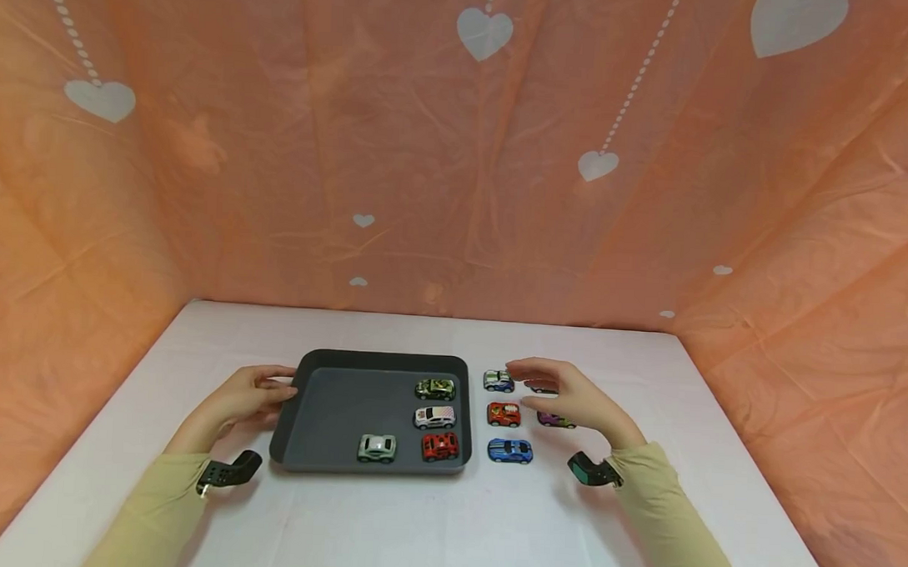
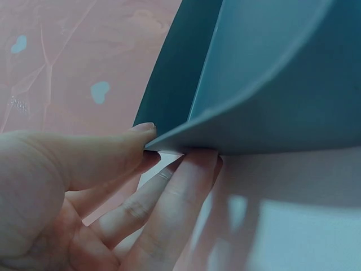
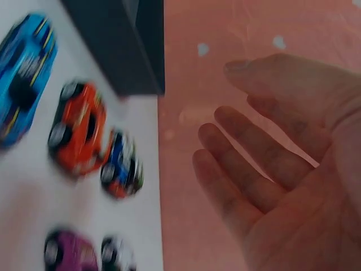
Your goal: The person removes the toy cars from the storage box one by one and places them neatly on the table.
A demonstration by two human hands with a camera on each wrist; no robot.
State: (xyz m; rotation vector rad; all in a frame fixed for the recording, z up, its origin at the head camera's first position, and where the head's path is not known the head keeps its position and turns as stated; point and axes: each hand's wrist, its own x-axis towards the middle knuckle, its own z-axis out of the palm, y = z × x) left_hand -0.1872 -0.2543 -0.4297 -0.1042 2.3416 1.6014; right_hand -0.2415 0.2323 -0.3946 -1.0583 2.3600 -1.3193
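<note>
My left hand (image 1: pixel 249 396) pinches the left rim of a dark grey tray (image 1: pixel 346 360), thumb on top and fingers beneath, as the left wrist view shows. At the tray's right side lie a camouflage toy car (image 1: pixel 435 389), a white toy car (image 1: pixel 434 416) and a red toy car (image 1: pixel 440 446); a pale green toy car (image 1: pixel 376 448) sits near the front. My right hand (image 1: pixel 574 394) hovers, fingers apart and holding nothing, above toy cars right of the tray. Near its fingertips are a white-and-blue car (image 1: pixel 499 381) and an orange-red car (image 1: pixel 504 415). It partly hides a purple car (image 1: pixel 556 420).
A blue toy car (image 1: pixel 510 451) lies in front of the orange-red one, off the tray's right edge. Another car (image 1: pixel 542 387) is mostly hidden under the right hand. Orange cloth (image 1: pixel 413 165) with hearts walls the white table (image 1: pixel 490 527) behind and at both sides.
</note>
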